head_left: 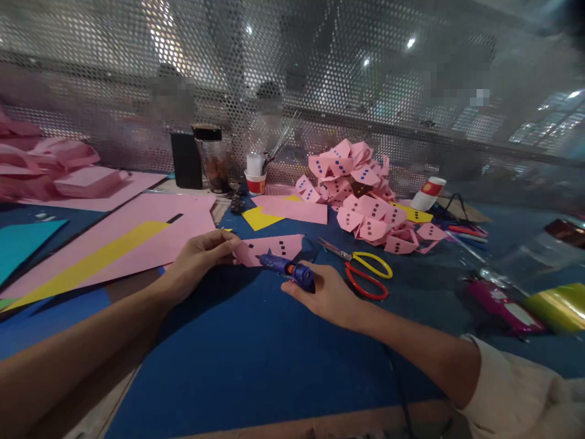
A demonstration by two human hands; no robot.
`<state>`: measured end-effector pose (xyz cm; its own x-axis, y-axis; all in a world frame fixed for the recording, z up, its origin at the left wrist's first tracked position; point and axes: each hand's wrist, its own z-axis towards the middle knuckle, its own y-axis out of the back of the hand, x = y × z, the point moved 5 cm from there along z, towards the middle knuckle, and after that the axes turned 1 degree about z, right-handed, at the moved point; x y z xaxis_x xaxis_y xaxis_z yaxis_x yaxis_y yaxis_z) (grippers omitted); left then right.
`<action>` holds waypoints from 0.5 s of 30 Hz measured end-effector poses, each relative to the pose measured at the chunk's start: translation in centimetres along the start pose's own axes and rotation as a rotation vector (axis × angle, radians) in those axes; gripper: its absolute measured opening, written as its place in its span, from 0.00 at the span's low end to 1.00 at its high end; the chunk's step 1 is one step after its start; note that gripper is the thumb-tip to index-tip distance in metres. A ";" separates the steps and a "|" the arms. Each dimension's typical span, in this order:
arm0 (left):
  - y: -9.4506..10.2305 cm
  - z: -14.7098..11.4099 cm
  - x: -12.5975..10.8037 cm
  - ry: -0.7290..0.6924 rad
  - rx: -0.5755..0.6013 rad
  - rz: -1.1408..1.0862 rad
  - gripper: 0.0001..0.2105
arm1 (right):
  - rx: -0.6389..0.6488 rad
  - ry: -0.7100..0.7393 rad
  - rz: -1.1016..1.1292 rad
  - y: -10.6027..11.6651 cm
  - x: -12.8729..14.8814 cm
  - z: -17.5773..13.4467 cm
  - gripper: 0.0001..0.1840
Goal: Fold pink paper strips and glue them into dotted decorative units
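My left hand (205,253) pinches the left end of a pink paper piece (269,244) marked with small black squares. In my right hand (331,292) is a blue hot glue gun (287,268), its tip pointing left at the paper's face. Whether the nozzle touches the paper I cannot tell. Just right of the glue gun lie scissors (361,268) with one yellow and one red handle. Beyond them rises a heap of folded pink paper pieces (365,195) with dark squares.
Large pink sheets (137,244) with a yellow strip (100,262) lie at left, near folded pink shapes (59,164). A drink cup (214,164), a red-and-white paper cup (256,183) and a tipped cup (428,194) stand by the perforated metal wall (283,61). A cable runs toward the front edge.
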<state>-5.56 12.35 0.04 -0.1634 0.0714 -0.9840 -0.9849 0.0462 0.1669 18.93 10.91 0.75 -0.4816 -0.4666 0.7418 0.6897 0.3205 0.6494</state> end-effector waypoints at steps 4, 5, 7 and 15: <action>-0.1 0.0 -0.2 -0.007 -0.003 0.019 0.14 | 0.002 0.008 0.020 -0.1 0.1 -0.1 0.18; -0.1 -0.1 -0.2 -0.005 -0.007 0.025 0.14 | 0.004 0.011 0.024 -0.1 0.1 -0.1 0.18; -0.1 -0.1 -0.2 0.005 -0.017 0.031 0.14 | 0.004 0.017 0.018 -0.1 0.2 -0.1 0.18; -0.2 0.2 -0.2 0.013 0.002 0.050 0.14 | 0.005 0.094 -0.042 -0.8 0.1 0.4 0.12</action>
<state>-5.29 12.47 0.25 -0.2135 0.0603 -0.9751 -0.9753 0.0452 0.2163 18.16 10.94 0.35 -0.4569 -0.5547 0.6953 0.6670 0.3035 0.6804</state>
